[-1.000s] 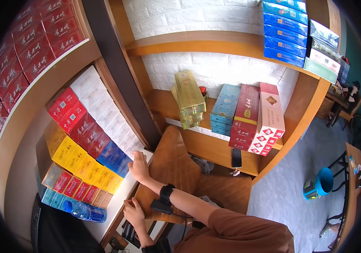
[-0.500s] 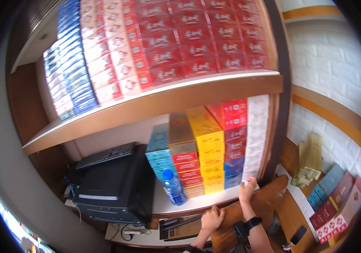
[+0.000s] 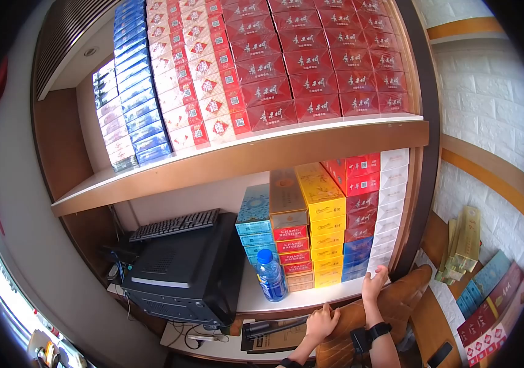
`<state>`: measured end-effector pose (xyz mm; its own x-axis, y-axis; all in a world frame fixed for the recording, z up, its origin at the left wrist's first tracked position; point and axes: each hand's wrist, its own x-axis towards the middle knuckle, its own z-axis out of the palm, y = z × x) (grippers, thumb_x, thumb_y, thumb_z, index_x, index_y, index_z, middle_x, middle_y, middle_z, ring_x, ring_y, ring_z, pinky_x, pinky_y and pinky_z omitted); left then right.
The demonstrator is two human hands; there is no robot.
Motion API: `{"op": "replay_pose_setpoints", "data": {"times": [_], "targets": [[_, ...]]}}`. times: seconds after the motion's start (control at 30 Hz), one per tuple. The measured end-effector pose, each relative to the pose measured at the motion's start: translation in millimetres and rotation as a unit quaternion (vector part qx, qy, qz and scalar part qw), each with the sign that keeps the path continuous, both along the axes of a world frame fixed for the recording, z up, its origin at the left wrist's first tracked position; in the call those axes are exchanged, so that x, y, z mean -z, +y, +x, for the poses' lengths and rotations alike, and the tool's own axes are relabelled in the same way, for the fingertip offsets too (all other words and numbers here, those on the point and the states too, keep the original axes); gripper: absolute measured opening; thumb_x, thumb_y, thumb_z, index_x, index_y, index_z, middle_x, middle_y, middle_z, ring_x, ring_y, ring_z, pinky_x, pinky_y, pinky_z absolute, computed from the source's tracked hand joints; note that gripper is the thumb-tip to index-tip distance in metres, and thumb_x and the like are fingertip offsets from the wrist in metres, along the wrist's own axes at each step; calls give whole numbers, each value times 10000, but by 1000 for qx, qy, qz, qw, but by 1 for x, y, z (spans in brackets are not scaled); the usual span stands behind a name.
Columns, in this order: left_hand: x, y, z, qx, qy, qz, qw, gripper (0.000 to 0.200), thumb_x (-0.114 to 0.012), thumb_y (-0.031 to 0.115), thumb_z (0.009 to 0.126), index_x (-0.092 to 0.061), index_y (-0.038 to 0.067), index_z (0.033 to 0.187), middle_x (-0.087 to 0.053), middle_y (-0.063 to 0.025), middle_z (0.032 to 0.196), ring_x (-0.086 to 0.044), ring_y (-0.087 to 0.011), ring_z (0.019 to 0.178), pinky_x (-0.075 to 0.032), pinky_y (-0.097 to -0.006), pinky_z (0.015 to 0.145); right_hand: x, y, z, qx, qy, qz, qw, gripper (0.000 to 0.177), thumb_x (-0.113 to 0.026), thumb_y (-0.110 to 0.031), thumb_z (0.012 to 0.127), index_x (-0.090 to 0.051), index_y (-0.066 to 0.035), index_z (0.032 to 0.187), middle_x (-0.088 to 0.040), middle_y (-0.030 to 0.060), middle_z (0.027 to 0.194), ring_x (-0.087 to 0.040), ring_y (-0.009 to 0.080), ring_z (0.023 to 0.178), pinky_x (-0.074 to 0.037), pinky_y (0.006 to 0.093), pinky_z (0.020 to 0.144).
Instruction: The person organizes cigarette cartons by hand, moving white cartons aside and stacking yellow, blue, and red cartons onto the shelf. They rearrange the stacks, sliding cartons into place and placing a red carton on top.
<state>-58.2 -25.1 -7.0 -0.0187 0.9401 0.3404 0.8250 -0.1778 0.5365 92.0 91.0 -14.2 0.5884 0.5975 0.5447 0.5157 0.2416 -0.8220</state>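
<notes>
My left hand (image 3: 323, 323) lies against the brown quilted chair back (image 3: 397, 302), its fingers bent over the upper edge. A long black rod-shaped thing (image 3: 268, 329) reaches toward that hand from the left, over a cardboard piece. Farther right, my right hand (image 3: 374, 284) is raised above the chair back, fingers apart, nothing visible in it. Its fingertips are close to the foot of a stack of white cartons (image 3: 389, 211). Beside these stand blue cartons (image 3: 356, 260) and yellow cartons (image 3: 327, 233). A blue-capped bottle (image 3: 272, 279) stands on the shelf in front of the stacks.
A black computer case (image 3: 179, 276) carries a keyboard (image 3: 173, 225) on the left. Overhead, a wooden shelf (image 3: 243, 158) holds rows of red cartons (image 3: 314, 73). More cartons (image 3: 486, 288) lean by the white brick wall at right. Cables (image 3: 191, 336) trail below the case.
The view has shifted, so the shelves and cartons sit farther right and have become sharper. My right hand's fingers appear more spread; my left hand keeps its place at the chair back.
</notes>
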Motion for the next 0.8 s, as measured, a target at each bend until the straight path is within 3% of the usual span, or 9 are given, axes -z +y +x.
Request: {"op": "replay_pose_setpoints", "data": {"times": [0.5,0.6,0.63,0.73,0.8], "targets": [[2,1,-1,5,-8,16,1000,349,-523,387,846,-573,45,798,-617,-196,649,-619,-372,624,-504,-475,580,4,2,1,0,10,-25,1000,398,-593,24,694,-425,5,1054,-469,184,999,-443,350,983,-346,440,887],[-3,-1,2,-23,-1,-16,1000,404,-476,421,854,-569,30,821,-617,-232,687,-617,-409,653,-506,-492,624,15,7,0,2,24,0,1000,404,-581,-36,714,-431,11,1086,-486,195,1052,-470,344,1011,-364,425,915],[-2,1,0,-7,8,-24,1000,404,-470,418,858,-582,31,823,-618,-243,698,-618,-411,660,-504,-499,632,14,5,-2,36,1,28,999,393,-617,-51,708,-468,-8,1069,-515,155,982,-513,314,945,-400,390,870],[-5,5,-2,-7,66,-68,995,442,-410,408,878,-584,3,846,-617,-260,735,-610,-437,733,-481,-517,709,-7,-18,-7,9,73,-47,996,361,-595,-93,723,-481,-5,1055,-529,197,1019,-521,358,963,-407,420,871],[-7,6,-4,8,73,-78,994,432,-393,389,881,-567,-3,936,-613,-283,800,-592,-462,784,-457,-533,741,-5,-29,-4,-15,64,10,998,358,-569,-60,725,-480,22,1062,-526,210,1024,-517,381,947,-415,418,859]]}}
